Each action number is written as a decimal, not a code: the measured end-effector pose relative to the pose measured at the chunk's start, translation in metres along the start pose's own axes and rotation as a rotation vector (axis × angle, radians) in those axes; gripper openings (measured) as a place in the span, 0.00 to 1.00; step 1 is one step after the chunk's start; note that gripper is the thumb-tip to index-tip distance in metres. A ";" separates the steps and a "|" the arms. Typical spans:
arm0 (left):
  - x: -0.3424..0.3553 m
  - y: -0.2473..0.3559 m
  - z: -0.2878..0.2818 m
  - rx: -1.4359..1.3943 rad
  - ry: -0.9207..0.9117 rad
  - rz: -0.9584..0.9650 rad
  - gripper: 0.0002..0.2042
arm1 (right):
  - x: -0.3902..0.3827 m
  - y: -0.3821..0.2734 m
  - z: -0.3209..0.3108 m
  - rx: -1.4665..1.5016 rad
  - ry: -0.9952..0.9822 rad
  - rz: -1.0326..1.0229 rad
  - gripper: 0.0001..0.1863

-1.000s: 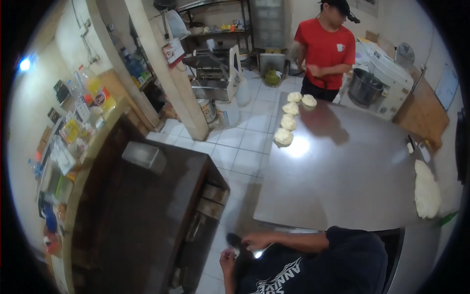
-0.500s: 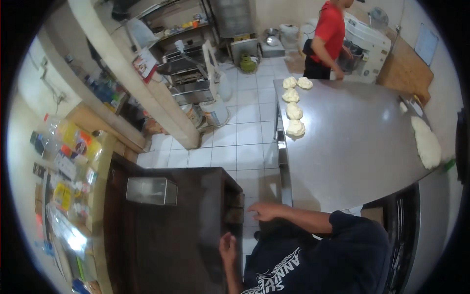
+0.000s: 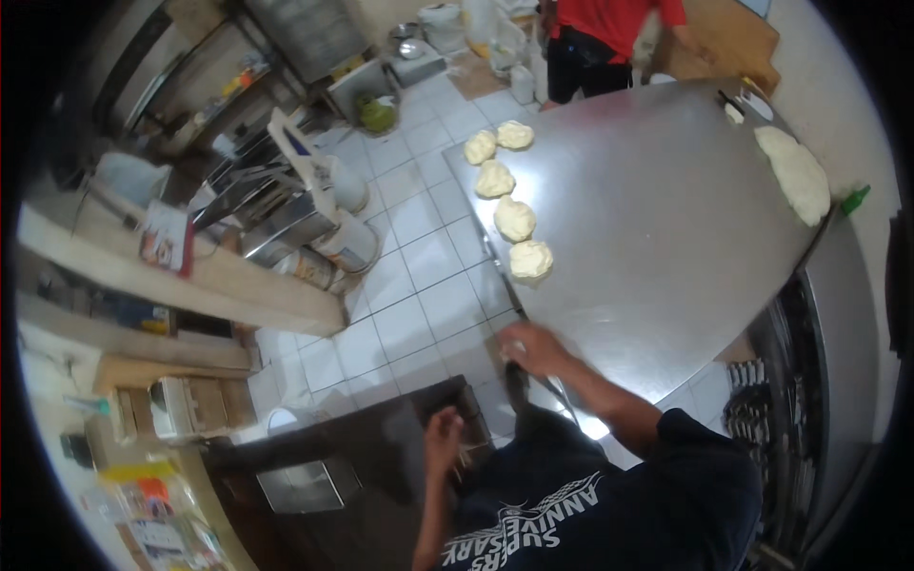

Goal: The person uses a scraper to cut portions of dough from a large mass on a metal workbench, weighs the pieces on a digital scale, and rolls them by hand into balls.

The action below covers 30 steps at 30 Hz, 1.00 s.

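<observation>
My left hand (image 3: 444,438) hangs over the edge of the dark brown cabinet (image 3: 381,447), its fingers loosely bent and apart, with nothing seen in it. Beside the near left corner of the steel table (image 3: 657,228) is my right hand (image 3: 533,349), slightly blurred, fingers loosely bent and no object visible in them. The nearest dough lump (image 3: 530,260) sits on that table beyond my right hand. Several similar pale lumps continue from it along the table's left edge. A long slab of dough (image 3: 796,175) lies at the table's right side.
An empty metal loaf pan (image 3: 303,486) rests on the dark cabinet. A person in a red shirt (image 3: 609,29) stands at the table's far side. Left of the tiled floor (image 3: 428,262) are white buckets (image 3: 345,246) and a pillar (image 3: 190,271). A green bottle (image 3: 855,199) is near the slab.
My view has turned right and nearer the steel table. My right hand has come up beside its corner, its pointing finger now bent. The person in red has shifted along the far side.
</observation>
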<state>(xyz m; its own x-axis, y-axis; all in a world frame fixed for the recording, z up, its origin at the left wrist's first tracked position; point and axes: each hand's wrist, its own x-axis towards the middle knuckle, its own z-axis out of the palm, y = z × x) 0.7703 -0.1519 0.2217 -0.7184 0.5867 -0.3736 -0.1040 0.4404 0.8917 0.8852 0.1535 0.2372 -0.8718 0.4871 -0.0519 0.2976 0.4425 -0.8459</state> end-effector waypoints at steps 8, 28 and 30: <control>0.145 0.062 0.000 0.093 -0.257 0.121 0.17 | 0.126 0.023 -0.059 -0.453 0.535 -0.152 0.21; 0.501 0.111 -0.194 0.123 -0.096 0.159 0.16 | 0.299 -0.031 -0.054 -0.581 1.054 0.333 0.12; 0.539 0.115 -0.214 0.136 -0.085 0.141 0.17 | 0.372 -0.028 -0.060 -0.299 1.054 0.174 0.12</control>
<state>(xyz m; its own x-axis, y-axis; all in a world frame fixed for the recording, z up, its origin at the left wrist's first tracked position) 0.2235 0.0698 0.1778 -0.6578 0.7020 -0.2729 0.0915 0.4341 0.8962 0.5760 0.3669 0.2734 -0.0840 0.8941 0.4400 0.5900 0.4004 -0.7011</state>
